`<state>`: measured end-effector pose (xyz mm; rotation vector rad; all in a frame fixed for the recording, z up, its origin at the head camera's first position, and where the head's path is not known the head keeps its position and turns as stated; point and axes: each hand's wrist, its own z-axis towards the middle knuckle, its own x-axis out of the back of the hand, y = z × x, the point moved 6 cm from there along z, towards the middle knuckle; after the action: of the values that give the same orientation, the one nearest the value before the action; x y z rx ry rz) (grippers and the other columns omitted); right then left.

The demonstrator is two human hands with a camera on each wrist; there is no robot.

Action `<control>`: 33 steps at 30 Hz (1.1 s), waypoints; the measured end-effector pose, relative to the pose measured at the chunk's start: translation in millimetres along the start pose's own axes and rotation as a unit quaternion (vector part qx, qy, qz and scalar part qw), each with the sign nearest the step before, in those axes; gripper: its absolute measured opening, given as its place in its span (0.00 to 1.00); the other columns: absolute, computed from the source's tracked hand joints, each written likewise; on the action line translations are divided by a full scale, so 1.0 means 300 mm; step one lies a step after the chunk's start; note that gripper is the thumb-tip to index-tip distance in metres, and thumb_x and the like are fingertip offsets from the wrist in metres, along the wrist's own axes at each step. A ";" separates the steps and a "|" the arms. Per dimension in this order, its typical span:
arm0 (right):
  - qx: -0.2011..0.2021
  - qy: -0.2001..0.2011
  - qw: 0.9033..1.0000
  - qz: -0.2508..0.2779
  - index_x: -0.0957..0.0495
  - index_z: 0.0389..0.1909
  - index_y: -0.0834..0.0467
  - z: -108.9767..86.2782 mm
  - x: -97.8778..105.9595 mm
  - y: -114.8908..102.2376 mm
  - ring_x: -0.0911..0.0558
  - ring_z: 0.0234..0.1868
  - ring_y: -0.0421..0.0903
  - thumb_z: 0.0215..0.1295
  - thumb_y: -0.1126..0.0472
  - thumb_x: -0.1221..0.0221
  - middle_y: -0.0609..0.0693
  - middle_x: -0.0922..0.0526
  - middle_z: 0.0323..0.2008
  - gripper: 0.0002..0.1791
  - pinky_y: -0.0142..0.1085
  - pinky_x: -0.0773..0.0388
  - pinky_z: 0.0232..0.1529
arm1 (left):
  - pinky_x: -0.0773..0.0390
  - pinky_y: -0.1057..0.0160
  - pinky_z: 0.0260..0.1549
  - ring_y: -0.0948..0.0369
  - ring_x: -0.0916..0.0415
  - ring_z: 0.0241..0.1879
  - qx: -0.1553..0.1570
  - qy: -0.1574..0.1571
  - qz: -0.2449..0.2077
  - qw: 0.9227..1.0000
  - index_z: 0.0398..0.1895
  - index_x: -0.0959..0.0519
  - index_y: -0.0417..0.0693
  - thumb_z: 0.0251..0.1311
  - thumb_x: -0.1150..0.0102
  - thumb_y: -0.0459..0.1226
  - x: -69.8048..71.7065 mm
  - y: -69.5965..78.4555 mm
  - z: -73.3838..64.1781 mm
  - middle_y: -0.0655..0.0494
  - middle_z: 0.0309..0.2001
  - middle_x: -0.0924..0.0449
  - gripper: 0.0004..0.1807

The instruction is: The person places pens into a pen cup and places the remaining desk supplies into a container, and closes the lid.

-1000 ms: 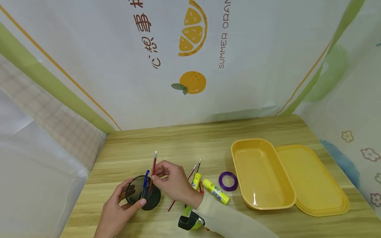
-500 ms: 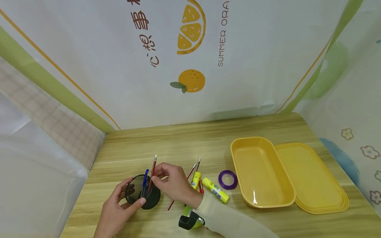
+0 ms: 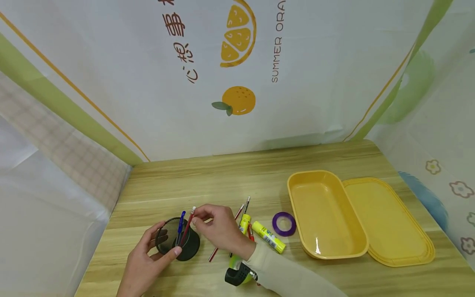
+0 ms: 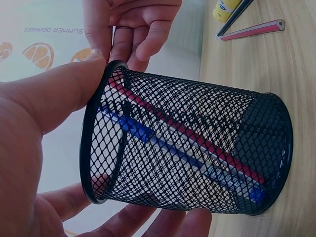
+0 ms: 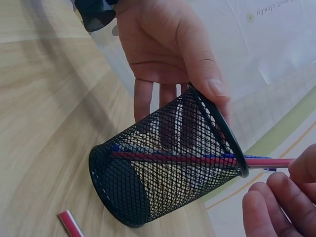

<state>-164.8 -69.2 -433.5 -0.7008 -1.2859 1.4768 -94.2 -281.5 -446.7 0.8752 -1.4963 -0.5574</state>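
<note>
Black mesh cup (image 4: 200, 111): being gripped by the left hand (image 3: 147, 258), with thumb at the rim and fingers round the wall.
Red pencil (image 3: 188, 224): slanting inside the cup, being pinched near the top by the right hand (image 3: 221, 227).
Blue pen (image 3: 181, 223): leaning inside the cup, left of the right hand.
Yellow glue sticks (image 3: 269, 237): lying on the worktop (image 3: 222, 175) just right of the right hand.
Purple tape (image 3: 276, 225): lying farther right of that hand.

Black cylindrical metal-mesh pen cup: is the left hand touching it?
Touching. The left wrist view shows it: the left hand has its thumb on the rim of the black mesh pen cup and fingers against its side.
</note>
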 end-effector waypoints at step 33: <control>-0.068 0.043 0.997 -0.016 0.12 0.47 0.51 -0.065 0.136 0.045 0.13 0.42 0.38 0.71 0.62 0.33 0.45 0.11 0.40 0.07 0.30 0.15 0.43 | 0.14 0.66 0.47 0.47 0.23 0.66 -0.004 -0.006 -0.004 1.000 0.79 0.35 0.61 0.59 0.21 0.51 0.002 0.000 -0.007 0.43 0.68 0.23 0.47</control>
<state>-164.6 -23.0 -443.9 -0.8213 -1.3345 1.3280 -92.2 -281.7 -445.9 0.8733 -1.5009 -0.5735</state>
